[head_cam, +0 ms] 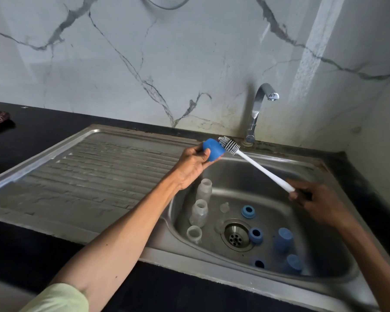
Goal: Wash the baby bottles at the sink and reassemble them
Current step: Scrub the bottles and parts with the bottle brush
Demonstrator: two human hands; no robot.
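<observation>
Head view: the left hand (193,165) grips a blue cap (214,152) above the sink (324,273); the right hand (313,200) pinches the brush (257,166) handle, bristles touching the cap's mouth. Below lie three clear bottles (198,216) (left side), blue rings (248,211) and caps near the drain (235,238).

Head-worn wide-angle view, aimed forward and down over a kitchen sink.

The scene is seen from a single camera at head height, close above the stainless steel sink basin (268,176), which is set right of centre. The ribbed steel draining board (95,174) is taken in at left, the grey-veined marble wall (167,52) fills the upper half, and straight edges are bowed by the lens.
</observation>
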